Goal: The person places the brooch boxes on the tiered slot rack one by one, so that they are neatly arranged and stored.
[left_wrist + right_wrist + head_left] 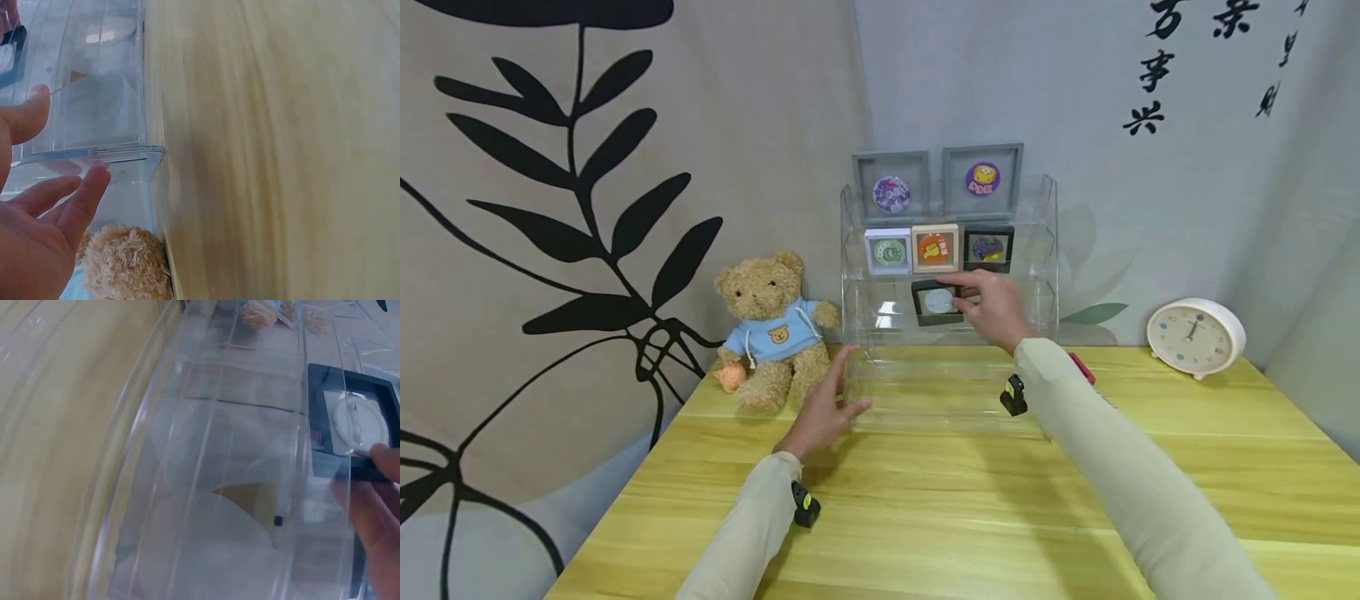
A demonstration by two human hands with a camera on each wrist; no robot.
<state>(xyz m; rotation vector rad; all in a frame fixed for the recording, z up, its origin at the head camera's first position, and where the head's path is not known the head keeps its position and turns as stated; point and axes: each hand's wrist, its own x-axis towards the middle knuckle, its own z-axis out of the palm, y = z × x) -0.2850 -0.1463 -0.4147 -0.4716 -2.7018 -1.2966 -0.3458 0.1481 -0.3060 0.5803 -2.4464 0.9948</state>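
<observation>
A clear tiered acrylic display rack (940,392) stands on the wooden table. My right hand (996,308) pinches a small dark square display frame (927,308) by its right side, at the rack's middle tier. Inside that frame is a round whitish badge (359,425); a pin-like bar crosses it in the right wrist view. My left hand (823,412) is at the rack's lower left side, thumb and fingers extended and spread around the edge. In the left wrist view the left fingertips (97,178) are at the clear side panel; whether they press on it I cannot tell.
Higher tiers hold two large grey frames (891,158) and white, beige (935,271) and black (988,231) small frames with badges. A teddy bear (771,333) sits left of the rack. A white clock (1197,337) stands right. A red object (1081,367) lies partly behind my right sleeve.
</observation>
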